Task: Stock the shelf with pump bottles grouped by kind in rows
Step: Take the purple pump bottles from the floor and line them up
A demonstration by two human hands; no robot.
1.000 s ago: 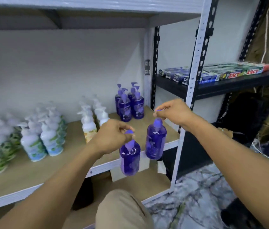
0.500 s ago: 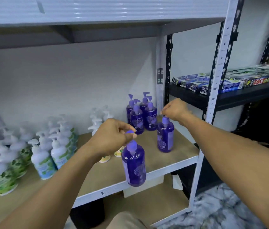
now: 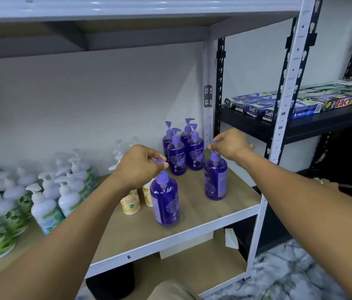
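Observation:
My left hand (image 3: 139, 164) pinches the pump head of a purple pump bottle (image 3: 166, 202) that stands on the wooden shelf board (image 3: 194, 213) near its front edge. My right hand (image 3: 230, 144) pinches the pump of a second purple bottle (image 3: 215, 180), upright on the board further right. Behind them stands a cluster of several purple bottles (image 3: 183, 152) at the back right corner. Yellow-labelled white bottles (image 3: 130, 202) are partly hidden behind my left hand. White bottles with green labels (image 3: 47, 198) fill the left side.
A white perforated upright (image 3: 279, 135) bounds the shelf on the right. Beyond it a black shelf (image 3: 300, 126) carries toothpaste boxes (image 3: 263, 109). Another shelf board hangs overhead. A lower board and marbled floor lie below.
Both hands carried the purple bottles forward over the shelf edge. The two bottles now stand on the board instead of hanging in front of it.

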